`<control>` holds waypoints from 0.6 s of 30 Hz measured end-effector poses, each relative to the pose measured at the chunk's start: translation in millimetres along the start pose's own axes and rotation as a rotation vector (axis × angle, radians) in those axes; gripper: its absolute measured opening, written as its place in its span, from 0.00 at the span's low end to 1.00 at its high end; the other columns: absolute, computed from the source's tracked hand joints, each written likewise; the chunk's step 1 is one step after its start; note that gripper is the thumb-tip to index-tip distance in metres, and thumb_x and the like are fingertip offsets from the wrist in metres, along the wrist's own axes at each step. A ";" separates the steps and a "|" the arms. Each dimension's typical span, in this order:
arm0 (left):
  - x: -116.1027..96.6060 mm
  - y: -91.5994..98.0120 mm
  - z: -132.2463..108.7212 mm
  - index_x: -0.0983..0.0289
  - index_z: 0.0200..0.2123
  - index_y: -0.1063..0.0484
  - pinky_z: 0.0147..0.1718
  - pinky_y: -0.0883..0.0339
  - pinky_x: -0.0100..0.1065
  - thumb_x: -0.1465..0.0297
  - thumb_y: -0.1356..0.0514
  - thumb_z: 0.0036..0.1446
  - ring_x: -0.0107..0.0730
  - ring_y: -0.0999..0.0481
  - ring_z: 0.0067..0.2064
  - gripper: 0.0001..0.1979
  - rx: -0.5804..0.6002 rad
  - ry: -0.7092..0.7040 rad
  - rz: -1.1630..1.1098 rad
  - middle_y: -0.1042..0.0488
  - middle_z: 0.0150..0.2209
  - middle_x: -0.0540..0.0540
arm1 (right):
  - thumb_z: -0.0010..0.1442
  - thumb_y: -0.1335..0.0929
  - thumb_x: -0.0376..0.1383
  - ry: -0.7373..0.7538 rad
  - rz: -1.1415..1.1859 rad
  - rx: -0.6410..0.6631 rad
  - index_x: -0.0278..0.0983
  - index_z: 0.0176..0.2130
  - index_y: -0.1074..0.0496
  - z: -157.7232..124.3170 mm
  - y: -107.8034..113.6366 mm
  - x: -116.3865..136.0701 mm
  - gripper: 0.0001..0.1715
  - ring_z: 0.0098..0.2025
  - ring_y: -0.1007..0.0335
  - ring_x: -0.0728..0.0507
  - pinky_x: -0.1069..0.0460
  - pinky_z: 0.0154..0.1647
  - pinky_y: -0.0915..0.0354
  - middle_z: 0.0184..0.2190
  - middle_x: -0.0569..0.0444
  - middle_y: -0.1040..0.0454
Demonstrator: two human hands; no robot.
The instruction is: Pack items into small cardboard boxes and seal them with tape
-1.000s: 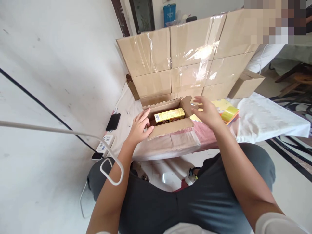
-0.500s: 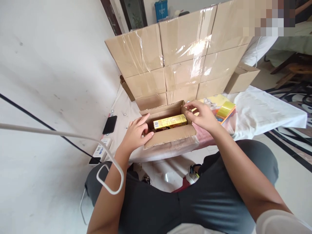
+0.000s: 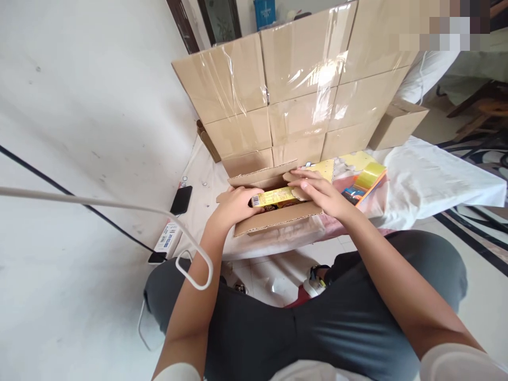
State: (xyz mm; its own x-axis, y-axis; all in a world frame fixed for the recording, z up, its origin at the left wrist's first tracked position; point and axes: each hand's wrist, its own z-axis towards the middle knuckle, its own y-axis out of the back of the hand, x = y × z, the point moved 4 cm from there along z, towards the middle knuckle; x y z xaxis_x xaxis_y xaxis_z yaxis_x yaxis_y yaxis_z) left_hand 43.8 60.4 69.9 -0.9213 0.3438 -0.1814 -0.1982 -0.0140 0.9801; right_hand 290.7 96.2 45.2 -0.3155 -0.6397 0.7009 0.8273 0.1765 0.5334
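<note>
An open cardboard box (image 3: 281, 218) stands at the table's near edge with its long flaps spread. Inside lies a yellow printed carton (image 3: 273, 197), a barcode on its left end. My left hand (image 3: 237, 203) reaches over the box's left end, thumb and fingers apart around the carton's barcode end. Whether it grips the carton is unclear. With fingers stretched out, my right hand (image 3: 320, 193) lies on the short right end flap (image 3: 300, 192), which leans inward over the carton's right end.
Behind the box stands a tall wall of taped cardboard (image 3: 301, 90). Yellow tape (image 3: 370, 176) lies on a colourful package at right, with a small carton (image 3: 399, 124) farther back. A phone (image 3: 181, 199) rests at left. A white cable (image 3: 119, 203) hangs across the left side.
My left hand has moved right, over the carton's left end. My right hand has shifted inward and the short right flap is now folded in over the carton.
</note>
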 end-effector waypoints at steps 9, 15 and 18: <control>6.4 -7.6 -15.3 0.51 0.56 0.28 0.55 0.40 0.49 0.60 0.41 0.63 0.48 0.28 0.59 0.18 -0.007 0.038 -0.002 0.22 0.57 0.51 | 0.71 0.36 0.51 -0.005 -0.003 0.059 0.46 0.53 0.20 0.8 -9.6 -12.4 0.22 0.72 0.44 0.35 0.33 0.74 0.50 0.68 0.50 0.34; 4.6 -8.5 -19.8 0.54 0.56 0.30 0.54 0.40 0.49 0.62 0.43 0.63 0.49 0.29 0.57 0.18 -0.002 0.068 0.018 0.23 0.55 0.54 | 0.71 0.36 0.47 0.005 0.053 0.107 0.48 0.56 0.22 0.6 -18.5 -23.2 0.20 0.73 0.45 0.37 0.35 0.74 0.49 0.71 0.53 0.39; 4.3 -6.8 -20.4 0.55 0.51 0.30 0.53 0.39 0.49 0.64 0.42 0.59 0.49 0.29 0.55 0.16 -0.007 0.085 0.015 0.23 0.51 0.54 | 0.71 0.36 0.47 0.013 0.076 0.088 0.47 0.56 0.22 0.5 -20.2 -23.8 0.20 0.73 0.44 0.37 0.35 0.74 0.49 0.71 0.53 0.39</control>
State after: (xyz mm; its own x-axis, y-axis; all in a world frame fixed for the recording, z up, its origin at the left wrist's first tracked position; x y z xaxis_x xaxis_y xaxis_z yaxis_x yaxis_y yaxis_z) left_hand 34.3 42.9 60.7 -0.9492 0.2629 -0.1727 -0.1858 -0.0255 0.9823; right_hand 281.2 108.3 17.9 -0.2467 -0.6313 0.7352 0.8043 0.2898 0.5188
